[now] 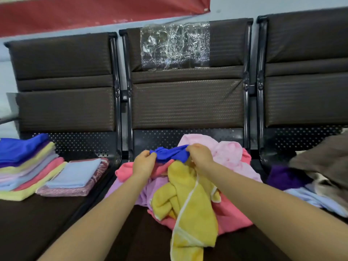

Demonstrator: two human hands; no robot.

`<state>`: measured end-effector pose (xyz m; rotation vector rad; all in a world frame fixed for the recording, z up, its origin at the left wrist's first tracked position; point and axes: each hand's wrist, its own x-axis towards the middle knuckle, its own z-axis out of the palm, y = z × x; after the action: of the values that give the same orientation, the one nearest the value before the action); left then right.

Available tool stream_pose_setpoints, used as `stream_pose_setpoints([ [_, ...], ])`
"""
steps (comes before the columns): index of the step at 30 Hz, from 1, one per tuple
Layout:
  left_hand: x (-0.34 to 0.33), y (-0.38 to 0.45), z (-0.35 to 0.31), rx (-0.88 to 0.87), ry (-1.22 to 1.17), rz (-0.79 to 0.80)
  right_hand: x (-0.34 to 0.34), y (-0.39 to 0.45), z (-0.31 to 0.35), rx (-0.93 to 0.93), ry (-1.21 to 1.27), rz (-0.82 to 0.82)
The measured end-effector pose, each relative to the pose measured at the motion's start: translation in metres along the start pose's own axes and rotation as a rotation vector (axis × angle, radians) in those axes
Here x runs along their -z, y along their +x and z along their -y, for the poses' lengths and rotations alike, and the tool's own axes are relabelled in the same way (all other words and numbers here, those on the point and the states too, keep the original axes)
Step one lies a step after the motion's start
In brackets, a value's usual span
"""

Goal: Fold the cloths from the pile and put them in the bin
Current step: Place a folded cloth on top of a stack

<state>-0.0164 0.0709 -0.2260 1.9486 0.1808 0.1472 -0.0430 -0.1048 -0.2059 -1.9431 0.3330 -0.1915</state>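
On the seats: three dark padded chairs (186,102) in a row against the wall, and everything lies on their seat pads. No bin in view anywhere, so can't say where it is.
Middle seat, the pile (231,210): a big unfolded heap, pale pink at the back, coral underneath, lilac on the left, and a yellow towel (190,200) with white trim flopped over the front edge.
Left seat, folded stack (28,172): blue, yellow, lilac, coral and pale yellow cloths laid flat on each other. Just beside it, a light blue cloth (75,174) sits folded on a dusty-red one.
Right seat, leftovers (301,178): purple, pale blue and brown fabric, all rumpled, partly cut off by the frame edge.
Blue cloth (169,153): the one being worked on, bunched up and lifted just above the top of the pile.
Left hand (144,163): fingers curled, pinching the cloth's left end.
Right hand (200,156): fingers clamped on its right end, so both hands are close together with the cloth scrunched between.
Step, my guess: picking the next cloth and hunting for its corners, folding not started yet.
Next move, my guess: pull the hands apart to spread it flat and find two corners. Watch the yellow towel, it's touching from below and could drag along.
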Motion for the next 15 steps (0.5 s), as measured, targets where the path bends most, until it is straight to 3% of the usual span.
stream_pose_setpoints([
  [3,0.017,-0.016,-0.024,-0.220,-0.024,-0.117,0.019,-0.002,0.021,0.094,0.084,-0.090],
  [7,0.048,-0.051,-0.049,-0.248,-0.251,-0.110,0.043,-0.013,0.043,0.243,0.155,-0.165],
  [10,0.064,-0.082,-0.064,-0.301,-0.319,-0.090,0.055,-0.031,0.066,0.284,0.263,-0.125],
  [13,0.077,-0.101,-0.084,-0.325,-0.359,-0.146,0.070,-0.054,0.093,0.205,0.536,-0.020],
  [15,0.084,-0.113,-0.099,-0.350,-0.415,-0.158,0.081,-0.068,0.105,0.194,0.583,0.002],
])
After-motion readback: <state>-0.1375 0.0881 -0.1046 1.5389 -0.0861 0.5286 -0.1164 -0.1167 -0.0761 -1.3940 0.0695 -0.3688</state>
